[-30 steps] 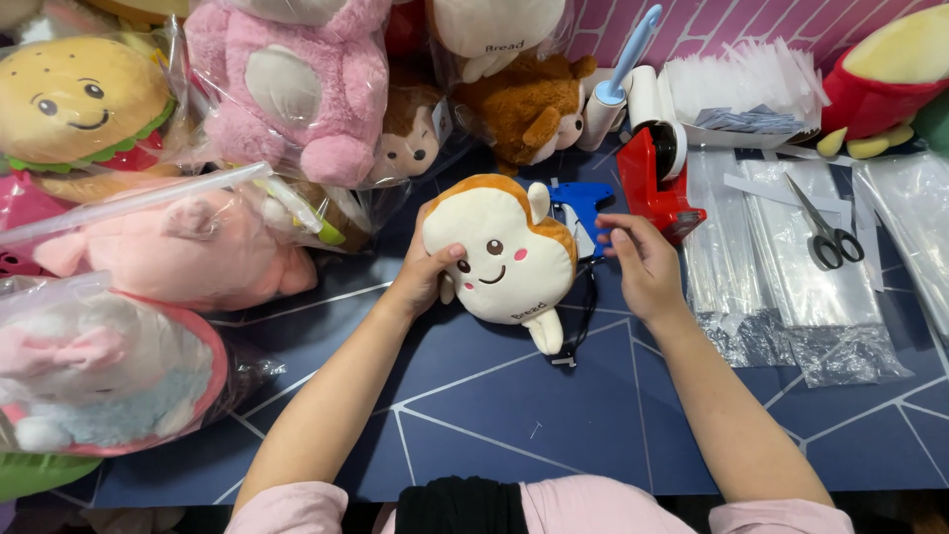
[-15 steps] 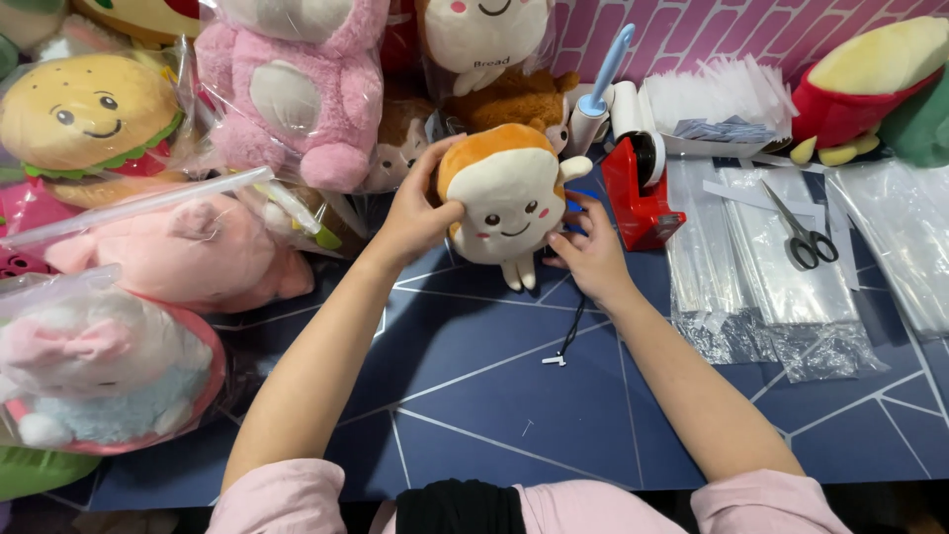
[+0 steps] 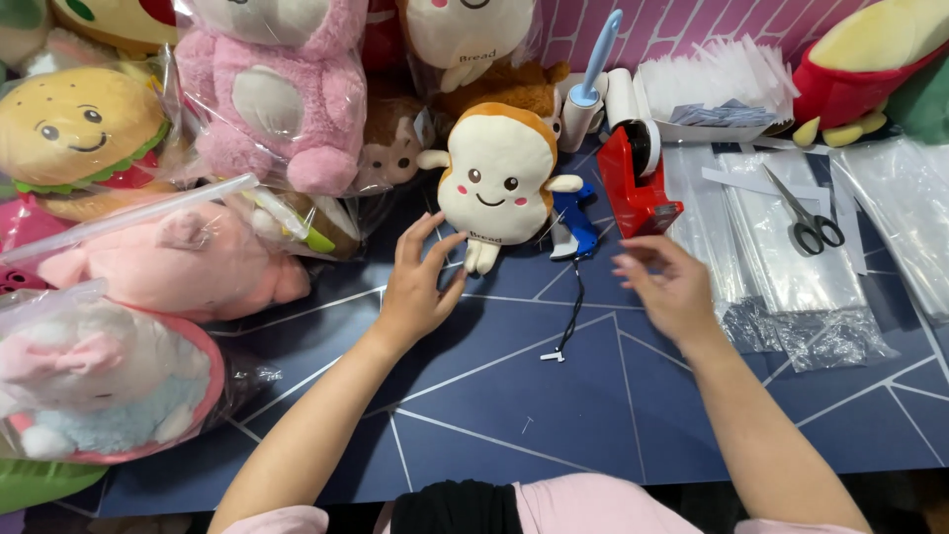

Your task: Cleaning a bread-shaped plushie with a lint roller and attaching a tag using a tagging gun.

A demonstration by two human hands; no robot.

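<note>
Ahead, bagged plush toys (image 3: 267, 89) crowd the bench (image 3: 494, 396); bare bench lies nearer me. Just past my left fingers (image 3: 427, 237), open and empty, the bread toy (image 3: 494, 173) stands upright, facing me. Right hand (image 3: 667, 287) open too.

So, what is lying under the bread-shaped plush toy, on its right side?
A blue tagging gun pokes out from behind the bread plush toy, resting on the dark blue table. A black cord trails down from it. The plush covers the gun's left part, so that cannot be seen.
</note>
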